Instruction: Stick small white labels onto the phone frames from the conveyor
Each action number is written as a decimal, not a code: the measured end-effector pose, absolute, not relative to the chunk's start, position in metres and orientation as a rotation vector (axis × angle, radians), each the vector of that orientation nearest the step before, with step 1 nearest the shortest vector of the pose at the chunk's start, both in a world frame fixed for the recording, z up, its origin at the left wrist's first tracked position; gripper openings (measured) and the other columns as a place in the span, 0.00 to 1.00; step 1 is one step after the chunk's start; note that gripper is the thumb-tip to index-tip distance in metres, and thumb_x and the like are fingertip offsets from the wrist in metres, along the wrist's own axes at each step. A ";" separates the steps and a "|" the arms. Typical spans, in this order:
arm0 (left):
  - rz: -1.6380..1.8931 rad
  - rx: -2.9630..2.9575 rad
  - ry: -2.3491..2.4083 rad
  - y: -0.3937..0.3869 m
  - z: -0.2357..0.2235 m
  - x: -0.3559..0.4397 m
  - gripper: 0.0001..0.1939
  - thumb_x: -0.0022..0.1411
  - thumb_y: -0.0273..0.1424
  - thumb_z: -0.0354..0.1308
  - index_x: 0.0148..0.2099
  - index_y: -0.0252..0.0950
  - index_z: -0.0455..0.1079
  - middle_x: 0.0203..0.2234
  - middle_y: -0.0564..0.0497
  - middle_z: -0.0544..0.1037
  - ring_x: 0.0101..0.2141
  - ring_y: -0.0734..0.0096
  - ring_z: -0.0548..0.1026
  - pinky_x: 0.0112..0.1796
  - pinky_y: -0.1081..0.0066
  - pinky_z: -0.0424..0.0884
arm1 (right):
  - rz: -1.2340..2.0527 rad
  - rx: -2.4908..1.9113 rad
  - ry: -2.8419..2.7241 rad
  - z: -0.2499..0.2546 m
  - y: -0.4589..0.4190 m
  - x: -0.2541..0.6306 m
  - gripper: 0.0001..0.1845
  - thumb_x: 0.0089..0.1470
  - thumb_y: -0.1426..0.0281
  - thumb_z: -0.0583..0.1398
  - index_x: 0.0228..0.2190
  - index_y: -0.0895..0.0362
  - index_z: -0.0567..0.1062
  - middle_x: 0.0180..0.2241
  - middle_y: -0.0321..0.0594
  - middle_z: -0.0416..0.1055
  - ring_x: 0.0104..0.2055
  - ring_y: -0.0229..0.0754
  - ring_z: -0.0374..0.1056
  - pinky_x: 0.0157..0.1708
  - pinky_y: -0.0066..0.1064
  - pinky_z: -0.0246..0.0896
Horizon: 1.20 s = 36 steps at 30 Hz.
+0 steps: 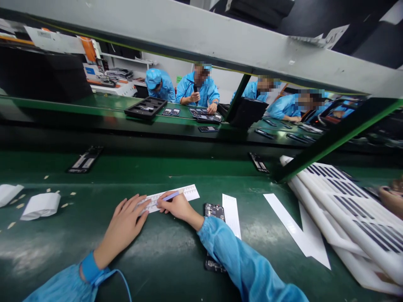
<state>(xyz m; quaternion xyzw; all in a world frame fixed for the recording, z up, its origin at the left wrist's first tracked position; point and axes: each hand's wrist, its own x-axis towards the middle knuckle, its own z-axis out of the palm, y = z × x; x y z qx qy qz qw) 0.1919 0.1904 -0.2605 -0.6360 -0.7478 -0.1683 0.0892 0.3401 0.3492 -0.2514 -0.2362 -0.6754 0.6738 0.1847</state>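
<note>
My left hand lies flat on the green work surface, its fingers spread and pressing the left end of a white label strip. My right hand is closed on light purple tweezers, the tip touching the strip. A phone board lies face up just right of my right wrist, partly hidden under my blue sleeve. A second white strip lies beside that board.
Crumpled white backing papers and small scraps lie at the left. White strips and stacked white trays fill the right. Phone parts ride the conveyor behind. Several people in blue coats work across the line near a black tray.
</note>
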 end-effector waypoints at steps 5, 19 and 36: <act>-0.486 -1.903 -2.218 0.190 -0.262 0.190 0.19 0.70 0.38 0.46 0.59 0.47 0.67 0.57 0.52 0.70 0.59 0.58 0.64 0.59 0.51 0.57 | 1.952 -0.654 -1.855 -0.253 0.351 0.340 0.11 0.46 0.65 0.64 0.29 0.62 0.77 0.22 0.38 0.73 0.22 0.37 0.70 0.22 0.22 0.65; -0.489 -1.896 -2.199 0.191 -0.260 0.192 0.19 0.70 0.37 0.47 0.59 0.45 0.67 0.57 0.52 0.70 0.59 0.57 0.65 0.58 0.50 0.59 | 1.987 -0.646 -1.820 -0.253 0.351 0.342 0.21 0.44 0.55 0.67 0.30 0.62 0.76 0.26 0.42 0.76 0.26 0.40 0.73 0.24 0.24 0.67; -0.473 -1.885 -2.246 0.192 -0.259 0.193 0.20 0.70 0.38 0.45 0.59 0.45 0.67 0.57 0.51 0.70 0.60 0.58 0.64 0.59 0.51 0.56 | 1.999 -0.687 -1.789 -0.253 0.350 0.339 0.15 0.44 0.61 0.66 0.29 0.61 0.77 0.26 0.41 0.76 0.25 0.39 0.73 0.22 0.22 0.65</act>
